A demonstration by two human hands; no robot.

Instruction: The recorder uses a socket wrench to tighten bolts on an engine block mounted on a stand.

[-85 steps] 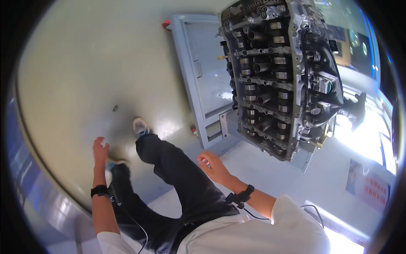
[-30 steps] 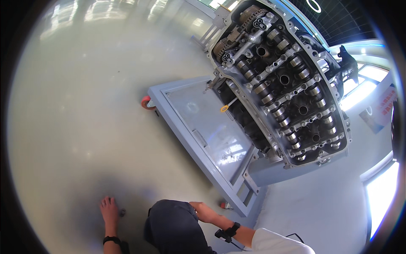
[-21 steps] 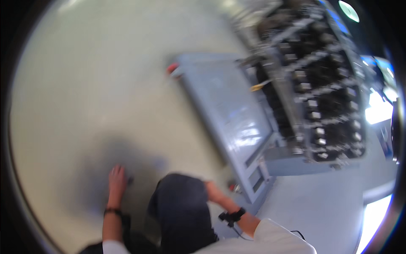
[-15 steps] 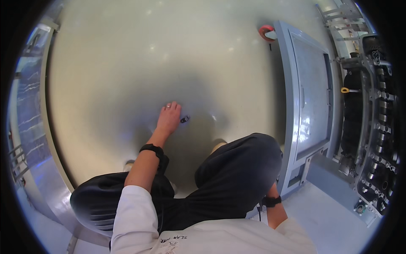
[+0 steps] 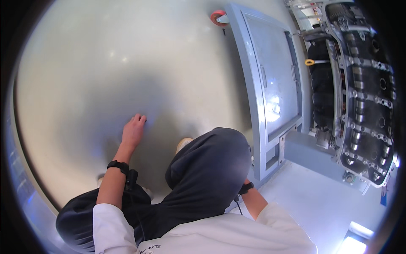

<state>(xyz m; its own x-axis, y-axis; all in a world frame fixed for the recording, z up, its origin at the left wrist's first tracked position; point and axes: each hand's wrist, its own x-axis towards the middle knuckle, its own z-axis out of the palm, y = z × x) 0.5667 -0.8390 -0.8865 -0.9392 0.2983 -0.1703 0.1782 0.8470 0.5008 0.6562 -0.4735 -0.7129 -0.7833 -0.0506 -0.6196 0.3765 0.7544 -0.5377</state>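
Observation:
My left hand (image 5: 133,129) reaches down to the pale floor (image 5: 84,55), fingers bent and drawn together over a small dark part (image 5: 144,120), which is mostly hidden beneath the fingertips. My right hand is hidden behind my raised right knee (image 5: 220,156); only the wrist with its black band (image 5: 246,187) and the forearm show, so its fingers cannot be seen. I am crouching in dark trousers.
At the right stands a blue-grey wheeled stand (image 5: 249,51) with a red caster (image 5: 218,18), bearing an exposed engine (image 5: 370,106) with a yellow-looped dipstick (image 5: 309,62). A curved metal edge (image 5: 17,127) runs along the left rim.
From standing, I have lowered to a crouch. My left hand has moved onto the dark part that lay beside it. The head view has swung, shifting the stand and engine within the picture.

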